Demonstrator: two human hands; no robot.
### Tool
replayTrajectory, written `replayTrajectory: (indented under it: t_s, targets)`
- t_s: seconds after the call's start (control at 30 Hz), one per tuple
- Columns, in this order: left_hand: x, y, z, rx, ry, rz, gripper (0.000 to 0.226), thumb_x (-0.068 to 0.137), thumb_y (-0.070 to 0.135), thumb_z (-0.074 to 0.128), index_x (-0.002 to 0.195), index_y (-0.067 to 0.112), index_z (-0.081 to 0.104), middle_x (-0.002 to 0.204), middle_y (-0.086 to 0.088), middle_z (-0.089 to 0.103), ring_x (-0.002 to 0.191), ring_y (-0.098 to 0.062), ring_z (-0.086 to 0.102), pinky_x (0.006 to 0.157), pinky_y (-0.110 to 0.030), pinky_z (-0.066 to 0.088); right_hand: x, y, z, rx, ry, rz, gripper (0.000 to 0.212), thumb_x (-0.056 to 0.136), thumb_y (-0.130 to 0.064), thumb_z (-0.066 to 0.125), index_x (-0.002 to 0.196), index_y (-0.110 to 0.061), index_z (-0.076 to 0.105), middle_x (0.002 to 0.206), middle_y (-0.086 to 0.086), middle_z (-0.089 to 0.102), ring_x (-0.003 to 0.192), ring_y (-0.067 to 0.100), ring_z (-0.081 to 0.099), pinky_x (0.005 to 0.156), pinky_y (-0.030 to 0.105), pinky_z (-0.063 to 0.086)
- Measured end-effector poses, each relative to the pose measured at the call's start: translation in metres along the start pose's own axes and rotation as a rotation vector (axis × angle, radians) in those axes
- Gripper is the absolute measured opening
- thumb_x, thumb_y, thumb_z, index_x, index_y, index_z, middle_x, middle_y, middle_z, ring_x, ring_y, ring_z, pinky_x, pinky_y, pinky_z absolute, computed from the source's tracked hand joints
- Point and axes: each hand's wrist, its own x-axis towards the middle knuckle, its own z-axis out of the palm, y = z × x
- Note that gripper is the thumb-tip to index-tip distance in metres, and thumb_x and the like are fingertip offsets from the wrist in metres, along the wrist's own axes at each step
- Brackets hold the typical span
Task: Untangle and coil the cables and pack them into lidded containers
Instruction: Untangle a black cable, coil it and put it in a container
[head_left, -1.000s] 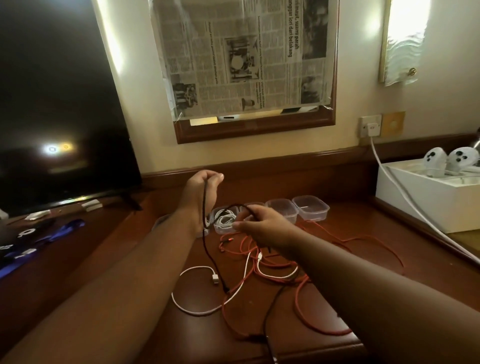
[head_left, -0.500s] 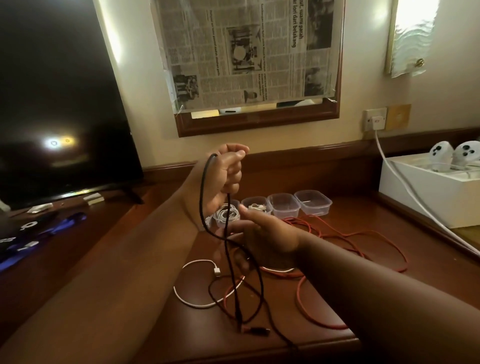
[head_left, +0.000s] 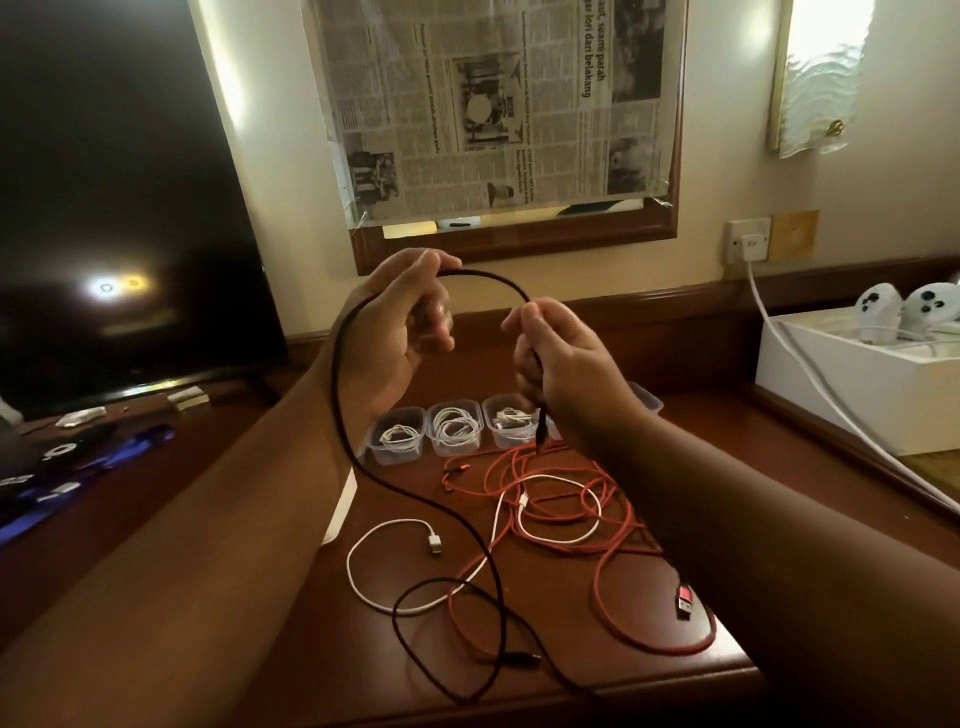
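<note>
1. head view: both hands raised above the counter (head_left: 597, 670), apart from each other, a black cable (head_left: 488, 277) arching between them.
2. left hand (head_left: 395, 332): thumb and fingertips pinch the top of the arch. from there the cable runs down across the wrist and forearm, then trails to the counter.
3. right hand (head_left: 563, 364): fingers curled round the other side of the arch; a short end with its plug hangs below the fist, over the red cable (head_left: 613, 519).
4. on the counter the black cable's slack lies in one loose loop near the front edge, crossing the white cable (head_left: 363, 587) and the red one. far plug lies near the front edge.
5. red and white cables lie intertwined in a flat heap, not yet sorted.
6. row of clear containers (head_left: 452, 428) at the back, lids off; three hold coiled white cables, others partly hidden behind the right hand.
7. judged step: start of coiling the black cable, first turn being formed between the hands.
8. next move likely calls for feeding slack up into even turns in one hand, lifting it free of the red and white strands without dragging them, then seating the coil in a vacant container.
</note>
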Motion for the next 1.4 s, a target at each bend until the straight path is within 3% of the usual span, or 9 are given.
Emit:
replayTrajectory:
  t_s: [0.13,0.27,0.5,0.6,0.73,0.9,1.03,1.23,1.4]
  targets:
    - [-0.012,0.007,-0.011,-0.152,-0.283,-0.160,0.023,0.089,0.018,0.057,0.102,0.023,0.075,0.072,-0.002,0.061,0.066,-0.016,0.059,0.061,-0.029,0.053,0.004,-0.004,-0.001,-0.058,-0.021,-0.028,0.023,0.105,-0.026,0.042,0.097,-0.014,0.060,0.054,-0.006,0.039,0.044,0.009,0.031,0.040,0.023,0.028]
    - [-0.019,0.008,-0.013,-0.250,-0.335,-0.429,0.034,0.097,0.027,0.044,0.121,0.017,0.066,0.082,-0.009,0.067,0.063,-0.017,0.065,0.056,-0.028,0.057,0.001,-0.001,0.002,-0.259,-0.004,-0.035,0.022,0.102,-0.027,0.050,0.093,-0.013,0.065,0.057,0.000,0.042,0.047,0.012,0.036,0.043,0.026,0.030]
    - [-0.030,-0.013,-0.002,0.299,-0.387,-0.591,0.029,0.101,0.008,0.046,0.128,0.013,0.056,0.061,-0.001,0.045,0.040,-0.006,0.032,0.041,-0.019,0.022,-0.016,0.031,0.002,-0.597,-0.118,0.242,0.017,0.097,-0.029,0.060,0.105,-0.016,0.066,0.068,-0.006,0.060,0.048,0.000,0.048,0.045,0.017,0.037]
    - [-0.050,-0.040,0.004,0.556,-0.407,-0.670,0.029,0.101,0.006,0.046,0.125,0.017,0.058,0.058,0.001,0.046,0.039,-0.006,0.034,0.039,-0.019,0.026,-0.030,0.063,-0.005,-0.898,-0.326,0.494,0.016,0.099,-0.024,0.055,0.101,-0.013,0.067,0.076,-0.003,0.062,0.057,0.005,0.053,0.050,0.017,0.039]
    - [-0.073,-0.070,0.005,0.768,-0.489,-0.703,0.022,0.102,0.013,0.048,0.119,0.017,0.062,0.059,0.001,0.053,0.041,-0.007,0.040,0.042,-0.021,0.033,-0.049,0.094,-0.009,-0.983,-0.474,0.705,0.025,0.101,-0.019,0.046,0.094,-0.015,0.070,0.077,0.002,0.065,0.053,0.014,0.049,0.045,0.023,0.040]
    - [-0.078,-0.083,-0.002,0.953,-0.444,-0.576,0.016,0.099,0.027,0.055,0.092,0.021,0.069,0.070,0.001,0.060,0.058,-0.009,0.050,0.061,-0.026,0.040,-0.051,0.096,-0.009,-0.874,-0.387,0.679,0.030,0.103,-0.029,0.044,0.091,-0.013,0.067,0.070,0.006,0.060,0.049,0.015,0.046,0.046,0.025,0.039]
    - [-0.071,-0.079,-0.007,0.592,-0.155,-0.504,0.024,0.101,0.019,0.051,0.081,0.015,0.064,0.055,0.002,0.047,0.045,-0.007,0.038,0.047,-0.021,0.031,-0.048,0.081,-0.010,-0.685,-0.338,0.574,0.032,0.102,-0.037,0.048,0.085,-0.013,0.061,0.065,0.006,0.051,0.053,0.019,0.049,0.056,0.035,0.044]
    - [-0.069,-0.080,-0.008,0.187,0.198,-0.468,0.029,0.103,0.020,0.047,0.080,0.012,0.062,0.051,0.005,0.028,0.038,-0.007,0.023,0.039,-0.016,0.020,-0.049,0.050,-0.001,0.115,-0.441,0.653,0.032,0.098,-0.030,0.042,0.069,-0.017,0.042,0.059,-0.002,0.023,0.051,0.013,0.018,0.050,0.029,0.016]
    - [-0.092,-0.091,0.025,0.056,0.118,-0.615,0.029,0.103,0.021,0.046,0.075,0.018,0.055,0.052,0.001,0.034,0.039,-0.008,0.023,0.042,-0.018,0.016,-0.034,0.023,0.016,0.586,-0.230,0.477,0.030,0.100,-0.023,0.031,0.078,-0.014,0.048,0.064,0.000,0.036,0.054,0.013,0.032,0.049,0.025,0.030]
